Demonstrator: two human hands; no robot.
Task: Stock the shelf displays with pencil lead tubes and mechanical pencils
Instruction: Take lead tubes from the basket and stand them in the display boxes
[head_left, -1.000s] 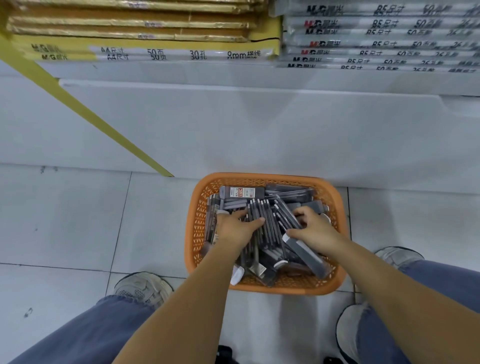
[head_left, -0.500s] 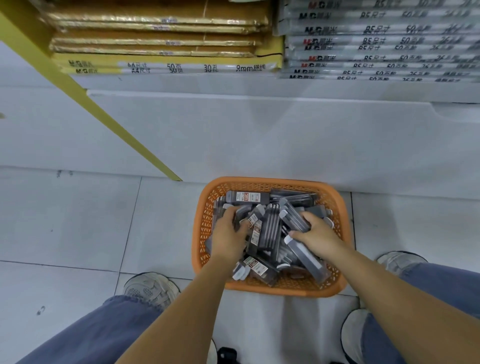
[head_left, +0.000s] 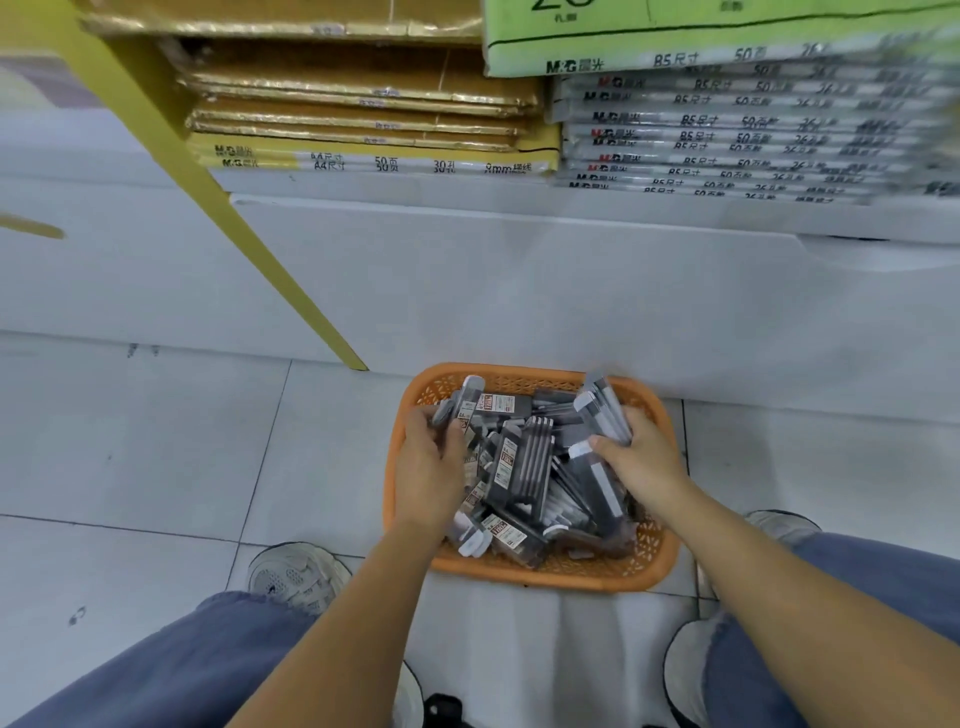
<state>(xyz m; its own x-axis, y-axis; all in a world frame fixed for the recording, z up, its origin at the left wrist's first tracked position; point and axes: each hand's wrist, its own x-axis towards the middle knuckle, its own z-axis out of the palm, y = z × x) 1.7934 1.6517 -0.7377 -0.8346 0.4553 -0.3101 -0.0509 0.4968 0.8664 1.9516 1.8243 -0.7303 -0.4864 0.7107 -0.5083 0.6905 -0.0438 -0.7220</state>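
Left hand (head_left: 428, 467): fingers curled round a few lead tubes (head_left: 464, 402) at the basket's far-left corner, ends poking up.
Left grip: probably best squared parallel, so none slips out on lifting.
Basket (head_left: 550, 579): on the floor, just near of the shelf base (head_left: 519, 291), holding a jumbled loose pile (head_left: 519, 467).
Right hand (head_left: 647, 460): clasps a thicker bunch (head_left: 602, 410) over the far-right side.
Right grip: looks fanned; tighten the thumb, then lift clear of the pile.
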